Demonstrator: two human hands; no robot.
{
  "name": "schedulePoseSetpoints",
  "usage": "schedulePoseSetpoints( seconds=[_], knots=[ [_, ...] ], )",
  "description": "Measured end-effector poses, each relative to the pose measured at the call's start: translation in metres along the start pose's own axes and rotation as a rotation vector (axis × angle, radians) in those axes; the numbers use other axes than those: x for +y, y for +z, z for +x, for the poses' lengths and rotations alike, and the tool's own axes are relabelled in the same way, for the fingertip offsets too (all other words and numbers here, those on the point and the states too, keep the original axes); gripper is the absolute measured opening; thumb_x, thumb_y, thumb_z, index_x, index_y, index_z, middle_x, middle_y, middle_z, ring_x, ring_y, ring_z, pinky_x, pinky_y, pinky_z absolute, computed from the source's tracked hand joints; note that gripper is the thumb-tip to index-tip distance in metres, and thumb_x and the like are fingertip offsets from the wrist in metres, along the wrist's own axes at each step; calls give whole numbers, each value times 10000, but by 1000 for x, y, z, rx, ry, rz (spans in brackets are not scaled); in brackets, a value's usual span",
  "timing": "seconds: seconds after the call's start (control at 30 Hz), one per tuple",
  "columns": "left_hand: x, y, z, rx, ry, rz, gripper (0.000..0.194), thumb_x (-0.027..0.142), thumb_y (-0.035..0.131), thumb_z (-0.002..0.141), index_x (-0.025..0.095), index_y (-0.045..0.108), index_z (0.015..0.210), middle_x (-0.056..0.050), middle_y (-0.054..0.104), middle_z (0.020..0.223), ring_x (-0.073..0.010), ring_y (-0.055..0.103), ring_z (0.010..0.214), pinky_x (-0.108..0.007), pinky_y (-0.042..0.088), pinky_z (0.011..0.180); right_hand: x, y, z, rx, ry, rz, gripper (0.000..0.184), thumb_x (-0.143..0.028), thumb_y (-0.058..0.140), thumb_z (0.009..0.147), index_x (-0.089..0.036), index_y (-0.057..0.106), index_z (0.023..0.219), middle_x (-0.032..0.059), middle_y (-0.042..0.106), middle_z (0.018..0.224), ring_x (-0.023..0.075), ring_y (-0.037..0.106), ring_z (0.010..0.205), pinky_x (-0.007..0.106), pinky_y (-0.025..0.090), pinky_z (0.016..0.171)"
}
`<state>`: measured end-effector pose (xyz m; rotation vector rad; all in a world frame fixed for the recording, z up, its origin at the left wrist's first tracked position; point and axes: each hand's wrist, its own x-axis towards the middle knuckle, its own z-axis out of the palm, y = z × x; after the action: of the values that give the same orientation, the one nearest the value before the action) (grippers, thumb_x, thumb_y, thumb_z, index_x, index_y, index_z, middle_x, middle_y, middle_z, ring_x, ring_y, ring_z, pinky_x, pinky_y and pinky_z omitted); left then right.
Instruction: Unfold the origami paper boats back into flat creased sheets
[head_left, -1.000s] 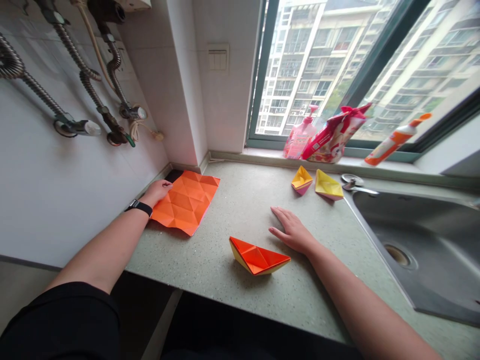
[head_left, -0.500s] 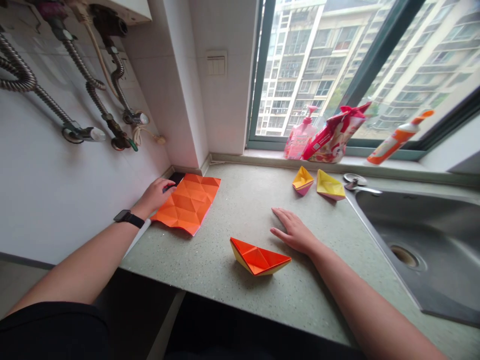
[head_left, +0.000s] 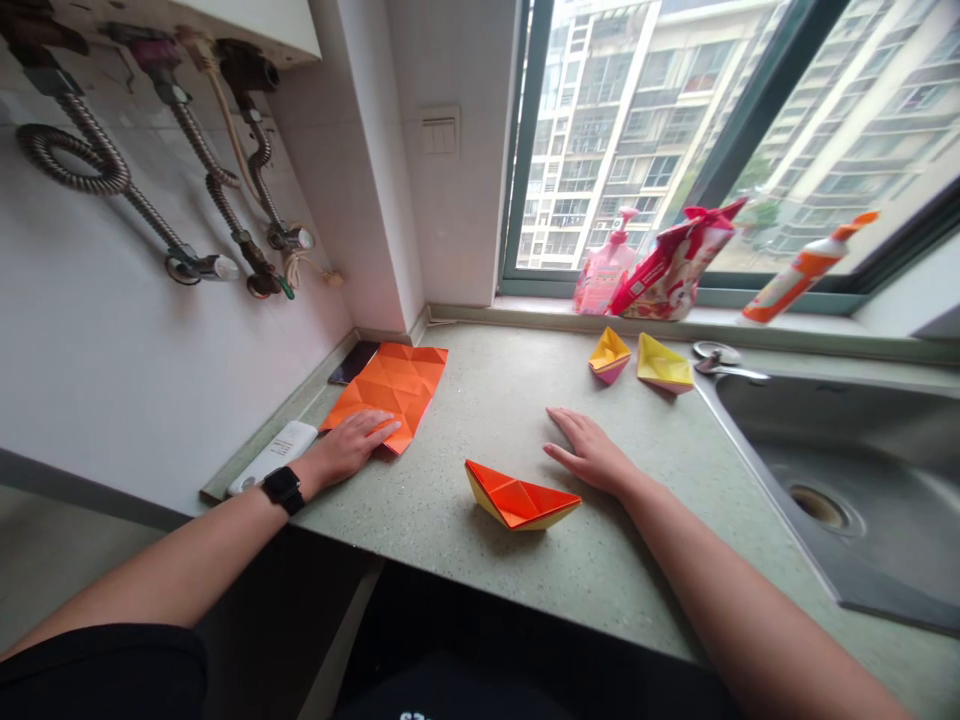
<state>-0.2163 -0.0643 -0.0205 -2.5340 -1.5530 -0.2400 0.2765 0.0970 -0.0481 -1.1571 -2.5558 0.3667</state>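
My left hand [head_left: 351, 445] lies on the near edge of a creased orange sheet of paper [head_left: 397, 385], its fingers stretched out over it. A black watch is on that wrist. My right hand [head_left: 589, 452] rests flat on the counter with the fingers extended, holding nothing. Between the hands, closer to the front edge, stands an orange paper boat [head_left: 521, 500] with pale yellow outer sides. Farther back are two smaller folded paper boats, one orange-yellow and pink [head_left: 609, 357] and one yellow [head_left: 664, 366].
A dark flat phone-like object [head_left: 352, 362] and a white device [head_left: 276, 455] lie along the left wall. At right is a steel sink [head_left: 862, 500] with a faucet [head_left: 731, 368]. A pump bottle [head_left: 602, 272], a red bag [head_left: 675, 268] and an orange-white bottle [head_left: 806, 272] stand on the sill.
My left hand has moved from the far left side of the orange sheet to its near edge, uncovering the dark object. My right hand stays in place. The view has shifted slightly.
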Motion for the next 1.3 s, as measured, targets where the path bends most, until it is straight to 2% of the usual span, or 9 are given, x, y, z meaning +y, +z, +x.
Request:
schedulePoseSetpoints(
  seconds=[0.2,0.4,0.53,0.63,0.67,0.77,0.9,1.07,1.3],
  knots=[
    [12,-4,12,-35,-107,-152,458,213,414,1088,277,693,1445,-111,659,1492,-280,586,1412,-499,499,1209,-1,0,1,5,10,15,728,-592,514,1025,-201,465,1638,182,537,1656,376,474,1562,588,366,1307],
    [31,-27,17,-34,-125,-178,417,446,544,1058,244,738,1367,-143,702,1409,-348,633,1334,-546,507,1175,3,0,3,12,13,73,720,-598,535,1022,-251,466,1650,164,556,1642,382,475,1558,616,360,1301],
    [61,-46,39,117,-125,-250,383,437,552,1061,226,743,1317,-132,736,1297,-319,685,1210,-499,551,1096,4,-3,3,13,-5,120,637,-587,522,1045,-259,554,1591,143,583,1618,355,494,1545,582,369,1306],
    [98,-56,71,191,-15,-358,296,390,560,1079,226,769,1210,-104,755,1191,-261,710,1129,-399,566,1027,3,-2,3,39,-17,138,577,-571,546,1047,-272,613,1537,133,615,1581,342,531,1511,579,384,1298],
    [110,-58,84,183,26,-384,272,382,567,1083,232,777,1169,-89,761,1155,-239,718,1085,-366,566,988,3,-2,3,46,-19,141,563,-562,557,1046,-266,630,1520,136,618,1576,343,538,1503,585,387,1295],
    [144,-61,121,46,172,-391,208,350,614,1070,237,789,1068,-60,770,1088,-208,723,985,-305,545,844,1,-1,3,64,-36,146,523,-536,590,1042,-247,673,1470,146,635,1552,343,554,1485,592,403,1282],
    [173,-59,154,-95,293,-280,76,249,739,965,243,796,1015,-39,772,1038,-210,724,929,-297,511,784,0,-2,1,91,-58,152,469,-500,618,1038,-257,701,1430,134,663,1522,333,580,1456,594,417,1273],
    [193,-58,166,-106,320,-237,70,236,724,948,239,794,950,-40,754,981,-207,712,862,-307,483,715,2,-2,1,90,-66,169,472,-497,627,1038,-234,713,1420,151,657,1527,342,569,1466,596,418,1275],
    [216,-54,172,-103,340,-340,254,271,636,1000,207,735,776,-37,709,909,-168,657,757,-300,432,645,5,-3,2,92,-70,219,427,-493,646,1034,-258,742,1377,131,674,1499,335,588,1446,593,425,1274]
  ],
)
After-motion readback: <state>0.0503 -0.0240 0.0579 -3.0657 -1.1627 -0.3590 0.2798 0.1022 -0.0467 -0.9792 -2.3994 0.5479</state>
